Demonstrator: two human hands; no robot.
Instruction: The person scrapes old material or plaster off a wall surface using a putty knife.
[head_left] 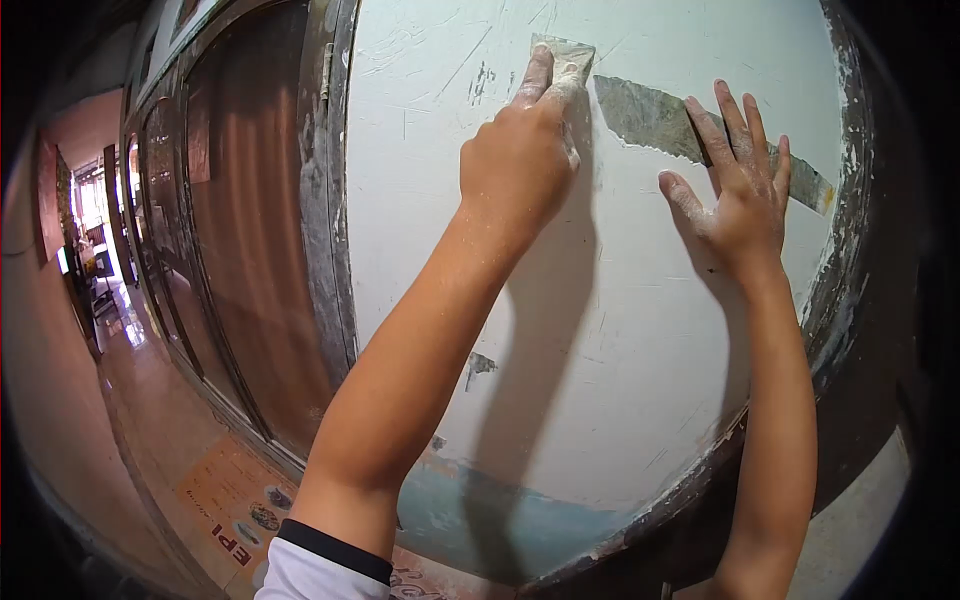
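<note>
So on the far left there's a narrow passage with a bright opening at the end and a shiny tiled floor. An orange printed sheet with food pictures and the letters "EPI" lies on the floor near the bottom. Next over is a dark wooden door with a brownish, curtain-like middle, then a worn grey post with a hinge near the top. Right beside that is the big whitish panel, all scratched up, with a small grey chip low down and a pale blue strip along the bottom. The left arm comes up out of a white sleeve with black trim, and the left hand is gripping a flat scraper, fingers dusty white and blade up against the upper part of the panel. Just right of the blade is a slanting bare grey patch with ragged edges. The right hand is spread out, fingers apart and dusty too, over that patch's right half, with nothing gripped. Past it is the dark frame edge, flecked with white.
</note>
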